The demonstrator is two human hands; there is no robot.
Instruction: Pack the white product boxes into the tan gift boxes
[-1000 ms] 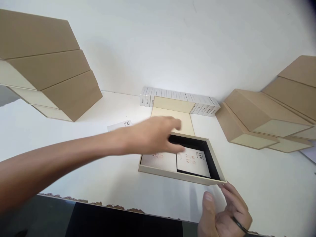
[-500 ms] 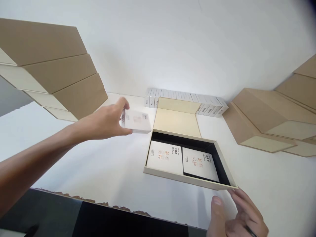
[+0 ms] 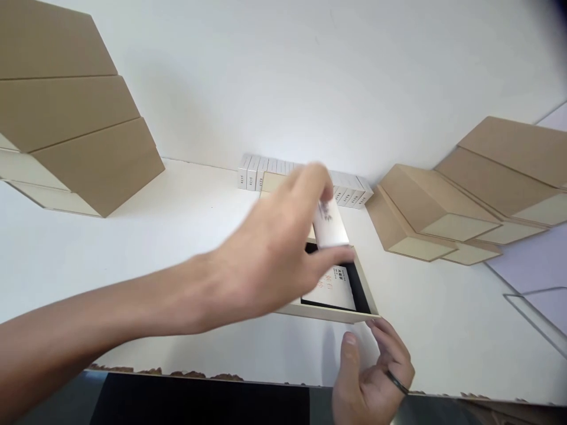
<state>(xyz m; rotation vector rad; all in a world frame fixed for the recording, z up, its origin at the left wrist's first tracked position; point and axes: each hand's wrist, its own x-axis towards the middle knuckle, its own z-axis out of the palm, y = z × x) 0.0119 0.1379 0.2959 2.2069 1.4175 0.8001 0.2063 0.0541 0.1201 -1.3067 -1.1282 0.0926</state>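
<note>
My left hand reaches across the middle, gripping a small white carton between thumb and fingers. It holds the carton tilted above an open cream box with a black inside. A flat white pack with orange characters lies in the right part of that box; my hand and forearm hide the left part. At the front right corner of the cream box, my right hand has its fingertips against the edge. Its thumb is spread away from the fingers, and a dark ring sits on one finger.
Against the white wall stands a row of small white cartons, partly behind the raised lid. Large tan boxes are stacked at the left and at the right. The white table's front edge is chipped.
My left hand has carried the small white carton rightward, from beside the cream box to above it. My right hand stays at the box corner. The whole view has shifted slightly.
</note>
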